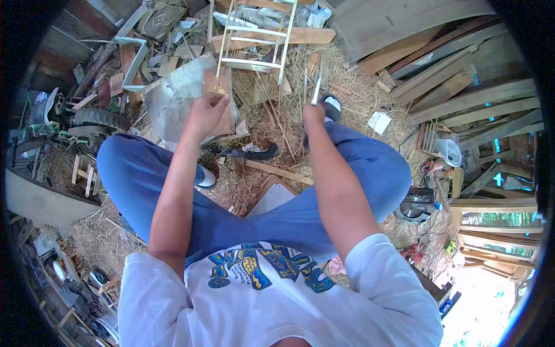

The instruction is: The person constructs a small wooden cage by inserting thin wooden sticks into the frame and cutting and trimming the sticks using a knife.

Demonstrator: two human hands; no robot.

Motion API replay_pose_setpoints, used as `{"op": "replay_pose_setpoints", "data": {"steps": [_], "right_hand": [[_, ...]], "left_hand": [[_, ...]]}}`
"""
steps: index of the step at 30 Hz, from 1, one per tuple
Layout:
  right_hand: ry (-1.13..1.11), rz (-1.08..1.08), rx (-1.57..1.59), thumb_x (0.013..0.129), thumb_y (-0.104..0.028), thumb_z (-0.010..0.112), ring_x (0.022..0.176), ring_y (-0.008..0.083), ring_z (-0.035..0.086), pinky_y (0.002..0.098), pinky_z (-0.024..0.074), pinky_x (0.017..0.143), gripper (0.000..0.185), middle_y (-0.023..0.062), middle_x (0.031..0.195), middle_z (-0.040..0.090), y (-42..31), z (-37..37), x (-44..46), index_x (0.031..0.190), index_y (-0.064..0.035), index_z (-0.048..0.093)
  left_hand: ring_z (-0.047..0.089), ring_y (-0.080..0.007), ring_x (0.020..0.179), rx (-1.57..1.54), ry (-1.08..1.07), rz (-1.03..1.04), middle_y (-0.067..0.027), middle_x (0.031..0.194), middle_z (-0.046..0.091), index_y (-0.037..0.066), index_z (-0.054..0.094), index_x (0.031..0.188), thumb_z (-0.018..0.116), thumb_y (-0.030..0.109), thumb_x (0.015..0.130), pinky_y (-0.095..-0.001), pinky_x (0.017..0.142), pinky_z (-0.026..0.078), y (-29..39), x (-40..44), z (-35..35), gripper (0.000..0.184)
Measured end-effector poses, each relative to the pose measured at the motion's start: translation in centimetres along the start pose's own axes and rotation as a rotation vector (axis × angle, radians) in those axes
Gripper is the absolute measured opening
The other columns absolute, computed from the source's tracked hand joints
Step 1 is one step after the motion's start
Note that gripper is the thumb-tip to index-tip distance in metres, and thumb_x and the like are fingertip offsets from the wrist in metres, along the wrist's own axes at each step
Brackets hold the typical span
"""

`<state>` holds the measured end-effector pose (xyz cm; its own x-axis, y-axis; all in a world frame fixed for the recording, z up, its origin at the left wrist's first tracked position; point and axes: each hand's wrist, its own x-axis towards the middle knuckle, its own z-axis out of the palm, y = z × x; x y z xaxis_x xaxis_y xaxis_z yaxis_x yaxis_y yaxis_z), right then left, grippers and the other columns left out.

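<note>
My left hand [207,117] is over a flat worn board [167,95], its fingers curled in a pinch. Whatever lies between the fingertips is too small to make out. A small yellowish patch [220,90] shows on the board just beyond them. My right hand [314,114] is closed around the handle of what looks like a knife [317,88], its narrow bright blade pointing away from me. The handle is hidden in the fist. Beside it is my right shoe [331,105]. A pale wooden rack [254,40] with several slats stands beyond both hands.
Straw covers the ground between my bent legs, with a dark curved object [260,152] and a wooden strip [277,172] on it. Planks [462,87] lean at the right. Tires [98,120] and scrap crowd the left. A white paper [379,122] lies right of my shoe.
</note>
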<state>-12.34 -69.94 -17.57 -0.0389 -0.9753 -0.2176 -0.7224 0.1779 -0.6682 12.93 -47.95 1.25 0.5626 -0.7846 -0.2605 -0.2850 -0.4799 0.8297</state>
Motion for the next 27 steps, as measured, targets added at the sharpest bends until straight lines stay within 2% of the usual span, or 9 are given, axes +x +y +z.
{"op": "replay_pose_setpoints", "data": {"steps": [5,7,10,13,15,19,20,22,27], "right_hand": [[-0.177,0.283,0.131,0.083,-0.027,0.068,0.079,0.0348,0.069,0.0443,0.0512,0.073,0.039,0.0205,0.09,0.071,5.4,7.5,-5.0,0.106,0.005,0.067],[-0.232,0.364,0.157,0.083,-0.028,0.07,0.079,0.0346,0.069,0.0442,0.0512,0.073,0.039,0.0195,0.091,0.072,5.6,10.3,-6.4,0.107,0.0034,0.067],[-0.024,0.243,-0.022,0.083,-0.028,0.072,0.08,0.0334,0.068,0.0444,0.051,0.074,0.037,0.0179,0.089,0.072,9.3,15.9,-6.5,0.108,-0.0011,0.068],[0.113,0.139,0.013,0.082,-0.027,0.073,0.083,0.0326,0.067,0.0438,0.0503,0.077,0.035,0.0172,0.092,0.071,8.6,15.2,-6.0,0.108,-0.0038,0.068],[-0.173,0.306,0.184,0.084,-0.025,0.072,0.085,0.0319,0.066,0.0428,0.0504,0.08,0.033,0.0177,0.094,0.069,6.7,11.8,-5.3,0.107,-0.0026,0.067],[-0.01,0.375,0.1,0.086,-0.023,0.069,0.084,0.0309,0.066,0.0417,0.0513,0.08,0.03,0.016,0.093,0.069,10.8,17.0,-2.3,0.108,-0.0035,0.067],[0.025,0.457,0.326,0.087,-0.021,0.068,0.084,0.0297,0.066,0.0414,0.0515,0.079,0.027,0.0149,0.091,0.069,10.7,17.4,-2.4,0.108,-0.0039,0.067],[0.071,0.54,0.561,0.087,-0.018,0.066,0.084,0.0285,0.066,0.0411,0.0517,0.078,0.025,0.0138,0.09,0.069,7.7,14.9,-3.6,0.108,-0.0042,0.067],[-0.022,0.717,0.694,0.087,-0.021,0.065,0.084,0.0274,0.062,0.0408,0.0499,0.076,0.028,0.0101,0.095,0.067,5.3,8.1,-6.7,0.112,-0.0085,0.063]], "left_hand": [[0.069,-0.0238,0.083,0.025,0.043,0.019,-0.0176,0.092,0.073,-0.004,0.068,0.111,0.066,0.028,0.094,-0.0351,0.076,0.053,-0.9,-0.1,0.1,0.037],[0.063,-0.0151,0.079,0.034,0.08,0.051,-0.0104,0.084,0.07,-0.004,0.068,0.111,0.066,0.027,0.095,-0.0308,0.071,0.05,-1.8,-0.7,0.0,0.035],[0.07,-0.0253,0.087,0.078,0.084,-0.011,-0.0199,0.094,0.072,-0.004,0.068,0.109,0.065,0.026,0.094,-0.0358,0.078,0.053,-1.8,-1.1,-0.5,0.033],[0.07,-0.0244,0.087,0.047,0.088,0.007,-0.0209,0.095,0.072,-0.003,0.069,0.11,0.065,0.026,0.094,-0.0355,0.078,0.053,-2.5,-1.0,-1.2,0.032],[0.069,-0.0243,0.086,0.053,0.073,0.011,-0.02,0.094,0.072,-0.004,0.068,0.11,0.065,0.026,0.094,-0.0353,0.077,0.053,-3.3,-0.6,-1.5,0.033],[0.069,-0.0228,0.089,-0.054,0.023,-0.071,-0.0141,0.101,0.073,-0.002,0.068,0.113,0.064,0.029,0.096,-0.0346,0.08,0.052,-3.0,-0.2,-2.1,0.036],[0.069,-0.0228,0.089,-0.05,0.024,-0.068,-0.0141,0.101,0.073,-0.002,0.068,0.113,0.064,0.029,0.096,-0.0346,0.08,0.052,-2.5,-0.5,-2.3,0.036],[0.067,-0.0211,0.091,-0.66,-0.027,-0.402,-0.0084,0.107,0.071,0.002,0.065,0.119,0.06,0.03,0.098,-0.0348,0.084,0.051,1.7,-1.4,-3.1,0.035],[0.064,-0.0188,0.09,-0.937,-0.027,-0.36,-0.0029,0.102,0.067,0.008,0.061,0.118,0.055,0.03,0.101,-0.0357,0.083,0.05,3.2,-1.7,-4.0,0.029]]}}
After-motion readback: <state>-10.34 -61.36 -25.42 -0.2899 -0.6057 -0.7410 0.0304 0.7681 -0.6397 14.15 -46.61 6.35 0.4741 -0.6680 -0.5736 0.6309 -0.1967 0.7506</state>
